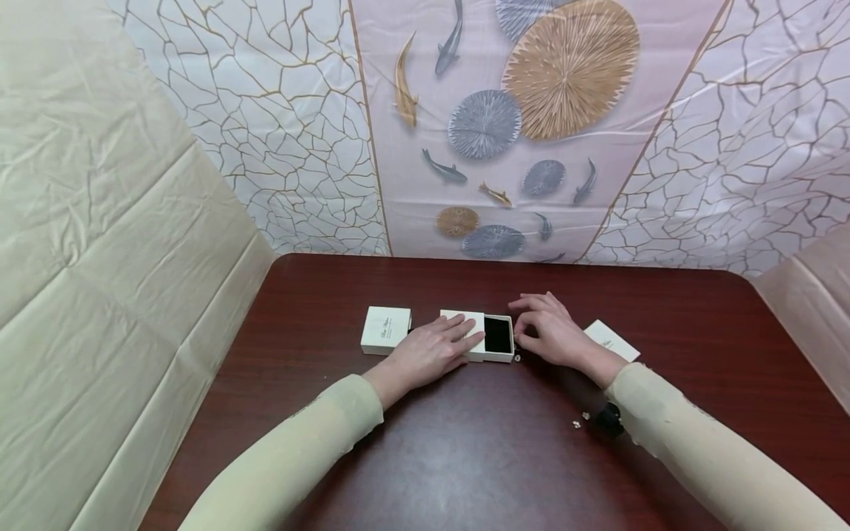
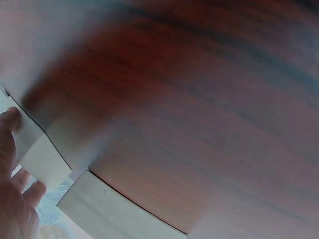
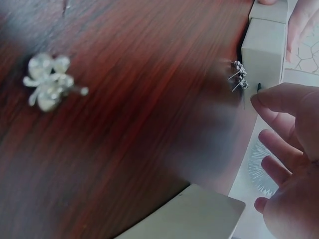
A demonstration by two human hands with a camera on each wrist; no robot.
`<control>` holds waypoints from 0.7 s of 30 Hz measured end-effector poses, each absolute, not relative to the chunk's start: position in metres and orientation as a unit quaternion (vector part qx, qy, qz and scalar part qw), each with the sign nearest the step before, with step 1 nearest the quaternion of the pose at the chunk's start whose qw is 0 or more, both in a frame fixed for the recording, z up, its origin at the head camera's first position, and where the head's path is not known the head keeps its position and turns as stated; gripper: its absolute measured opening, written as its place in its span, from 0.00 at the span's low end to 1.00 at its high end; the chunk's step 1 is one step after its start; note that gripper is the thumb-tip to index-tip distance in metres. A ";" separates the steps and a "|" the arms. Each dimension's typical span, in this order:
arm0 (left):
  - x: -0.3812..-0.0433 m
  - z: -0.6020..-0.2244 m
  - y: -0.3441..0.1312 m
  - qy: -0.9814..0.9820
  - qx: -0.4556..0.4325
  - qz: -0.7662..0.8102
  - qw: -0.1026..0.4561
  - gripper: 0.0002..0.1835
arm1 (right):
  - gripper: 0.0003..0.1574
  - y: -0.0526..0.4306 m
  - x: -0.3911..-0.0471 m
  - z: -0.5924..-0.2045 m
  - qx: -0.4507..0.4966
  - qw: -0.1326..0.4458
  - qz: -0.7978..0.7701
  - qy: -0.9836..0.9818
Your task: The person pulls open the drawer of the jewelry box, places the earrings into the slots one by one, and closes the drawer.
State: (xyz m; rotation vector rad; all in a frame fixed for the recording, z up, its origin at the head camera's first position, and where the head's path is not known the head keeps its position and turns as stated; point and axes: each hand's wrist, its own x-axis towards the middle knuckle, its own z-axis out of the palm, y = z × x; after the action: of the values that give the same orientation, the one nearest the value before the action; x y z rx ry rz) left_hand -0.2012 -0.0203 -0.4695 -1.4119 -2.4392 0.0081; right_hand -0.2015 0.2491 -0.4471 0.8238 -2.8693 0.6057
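The person's left grip (image 1: 432, 348) lies over a white sleeve (image 1: 477, 318) on a dark red-brown bench (image 1: 432, 450), its fingers laid out along the top and its thumb against the near side. A shallow tray (image 1: 499, 358) with a black lining (image 1: 496, 334) sticks partway out of the sleeve's right end.

The right grip (image 1: 547, 338) is at that tray's outer end, thumb and forefinger brought together on a small dark tab (image 3: 259, 87); the other fingers are bent loosely and hold nothing. Just beside this end of the tray, tiny sparkling studs (image 3: 240, 75) with thin posts rest on the bench.

To the left of the sleeve, near the left wrist, sits a closed white box (image 1: 385, 329) with dark lettering on its top. On the right, a white lettered piece (image 1: 614, 342) lies partly hidden behind the right wrist; whether it is a card or a box cannot be told. Two more small pale pieces (image 1: 576, 424) lie close together near the right sleeve cuff (image 1: 640, 402). A patterned hanging (image 1: 425, 169) with fish and round leaves stands behind the bench.
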 end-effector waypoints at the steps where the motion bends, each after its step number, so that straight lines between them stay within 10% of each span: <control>1: -0.201 -0.470 -0.020 -0.853 -0.495 0.004 0.163 0.27 | 0.11 0.249 -0.201 -0.447 0.270 0.048 0.198 -0.941; 21: -0.201 -0.468 -0.020 -0.851 -0.498 0.008 0.168 0.27 | 0.09 0.255 -0.197 -0.458 0.271 0.066 0.203 -0.939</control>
State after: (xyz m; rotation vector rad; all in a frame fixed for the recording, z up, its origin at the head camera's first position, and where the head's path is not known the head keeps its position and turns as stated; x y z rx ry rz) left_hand -0.2011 -0.0201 -0.4684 -1.4161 -2.4195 0.0234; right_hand -0.1969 0.2554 -0.4576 0.8182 -2.8311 0.6123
